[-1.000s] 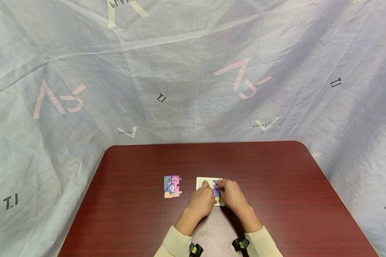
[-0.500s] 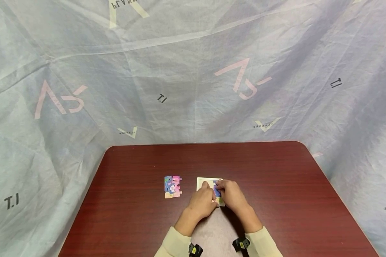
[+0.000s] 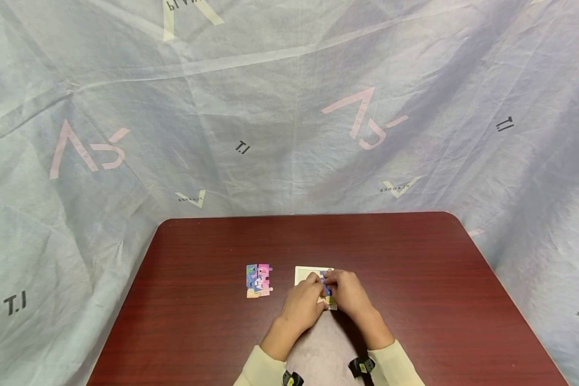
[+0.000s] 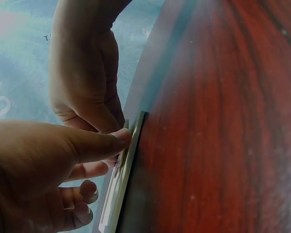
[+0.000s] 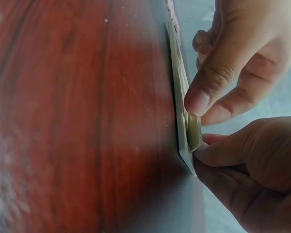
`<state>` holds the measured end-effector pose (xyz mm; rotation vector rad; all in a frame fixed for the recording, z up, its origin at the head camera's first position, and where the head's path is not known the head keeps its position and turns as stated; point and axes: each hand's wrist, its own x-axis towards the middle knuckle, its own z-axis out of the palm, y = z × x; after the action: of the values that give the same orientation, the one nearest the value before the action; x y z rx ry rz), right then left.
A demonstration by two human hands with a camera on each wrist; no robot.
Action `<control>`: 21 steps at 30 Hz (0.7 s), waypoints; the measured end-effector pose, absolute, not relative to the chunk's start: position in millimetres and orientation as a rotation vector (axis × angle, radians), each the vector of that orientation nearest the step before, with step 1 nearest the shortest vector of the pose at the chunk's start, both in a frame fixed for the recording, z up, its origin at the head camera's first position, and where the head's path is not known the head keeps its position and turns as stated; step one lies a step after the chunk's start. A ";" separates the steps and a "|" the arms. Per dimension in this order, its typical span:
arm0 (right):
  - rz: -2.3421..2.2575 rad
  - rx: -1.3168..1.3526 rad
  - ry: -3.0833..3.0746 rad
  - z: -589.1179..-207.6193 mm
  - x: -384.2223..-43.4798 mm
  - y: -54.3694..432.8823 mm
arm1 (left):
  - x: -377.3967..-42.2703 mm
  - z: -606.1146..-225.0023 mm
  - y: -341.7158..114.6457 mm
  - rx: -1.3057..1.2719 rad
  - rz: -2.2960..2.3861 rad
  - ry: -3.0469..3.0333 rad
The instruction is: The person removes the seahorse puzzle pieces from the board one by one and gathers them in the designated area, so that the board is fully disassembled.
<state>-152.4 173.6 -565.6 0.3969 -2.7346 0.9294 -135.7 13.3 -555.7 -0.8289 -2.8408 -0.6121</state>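
A shallow pale puzzle tray [image 3: 312,267] lies under both hands, with blue-purple puzzle pieces [image 3: 327,292] along its right side. My left hand [image 3: 303,301] comes over the tray from the near side, thumb and forefinger pinching a piece. Seen from the right wrist, that puzzle piece [image 5: 195,132] tilts up from the tray's surface, the left thumb at one end. My right hand [image 3: 349,294] pinches at the same piece by the tray's right edge, its thumb at the piece's lower corner. The fingers hide much of the pieces.
Left of the tray, a joined block of pink and blue puzzle pieces [image 3: 259,281] lies flat on the dark red table [image 3: 202,316]. Grey printed cloth [image 3: 289,118] hangs behind and around the table. Black straps with cameras [image 3: 362,367] sit on the wrists.
My left hand's fingers have shifted slightly right, toward the right hand, and the forefinger has bent more over the pieces. The right hand and the block at left have stayed in place.
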 end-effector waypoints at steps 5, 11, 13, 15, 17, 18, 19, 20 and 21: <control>0.942 0.402 -2.739 -565.3 -152.8 173.3 | -134.9 -555.8 12.4 -0.865 -0.555 -2.831; 0.959 0.390 -2.751 -564.3 -153.3 173.9 | -134.0 -554.9 10.8 -0.889 -0.499 -2.798; 0.966 0.383 -2.760 -563.9 -153.3 174.1 | -133.6 -554.2 10.6 -0.889 -0.498 -2.796; 0.967 0.383 -2.765 -563.5 -153.5 174.1 | -133.2 -552.9 10.6 -0.888 -0.508 -2.796; 0.967 0.382 -2.768 -563.5 -153.8 174.2 | -133.2 -552.0 10.8 -0.886 -0.514 -2.801; 0.968 0.384 -2.766 -563.4 -154.0 174.2 | -133.5 -551.9 11.0 -0.885 -0.516 -2.802; 0.968 0.386 -2.763 -563.4 -154.2 174.3 | -133.9 -551.6 11.3 -0.882 -0.519 -2.803; 0.970 0.389 -2.761 -563.3 -154.4 174.4 | -134.2 -551.4 11.5 -0.880 -0.526 -2.803; 0.972 0.391 -2.757 -563.6 -154.8 174.6 | -134.8 -551.4 11.7 -0.879 -0.528 -2.805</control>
<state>-154.8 174.6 -563.6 0.3909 -2.7568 0.9723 -134.8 11.7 -551.4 -0.8791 -2.8045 -0.5277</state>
